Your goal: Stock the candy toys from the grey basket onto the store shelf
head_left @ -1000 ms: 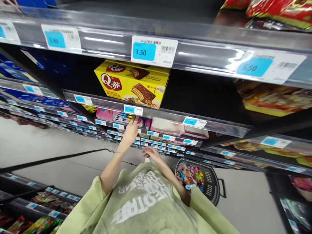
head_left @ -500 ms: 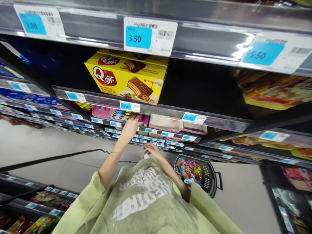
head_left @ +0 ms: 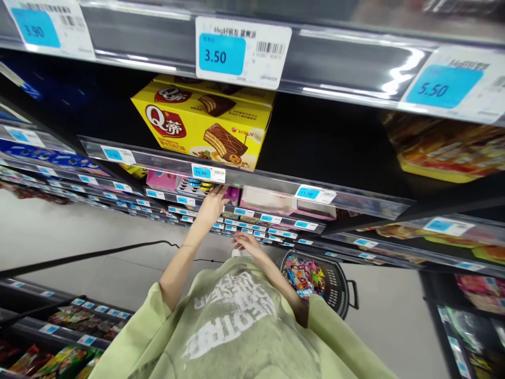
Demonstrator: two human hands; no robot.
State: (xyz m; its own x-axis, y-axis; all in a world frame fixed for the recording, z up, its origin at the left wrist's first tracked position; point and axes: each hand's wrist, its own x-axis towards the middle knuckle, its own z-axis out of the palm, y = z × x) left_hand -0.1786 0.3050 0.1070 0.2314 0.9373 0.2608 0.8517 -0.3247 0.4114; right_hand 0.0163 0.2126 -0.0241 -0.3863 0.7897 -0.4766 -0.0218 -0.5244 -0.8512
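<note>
Left hand (head_left: 211,206) reaches into the shelf (head_left: 258,215), fingers together beside purple packs (head_left: 233,195); grip unclear. Right hand (head_left: 245,242) hovers, fingers loosely spread.

Slot at the left hand (head_left: 211,206): a low gap between the price rail (head_left: 276,185) above and the next rail below; the fingers go in flat.
Left of that slot: a pink box (head_left: 161,180) and small tins (head_left: 193,185) block the way.
Right of it: a purple packet (head_left: 233,195) sits just beside the fingertips, then a pale box (head_left: 268,200).
Shelf above: the yellow cake box (head_left: 205,126) fills the left; a dark open bay lies to its right.
Right hand (head_left: 246,243): in open air before the lower shelf edges.
Floor: a shopping basket (head_left: 342,288) stands on the right and a black cable (head_left: 98,253) lies on the left, with bare floor between.
</note>
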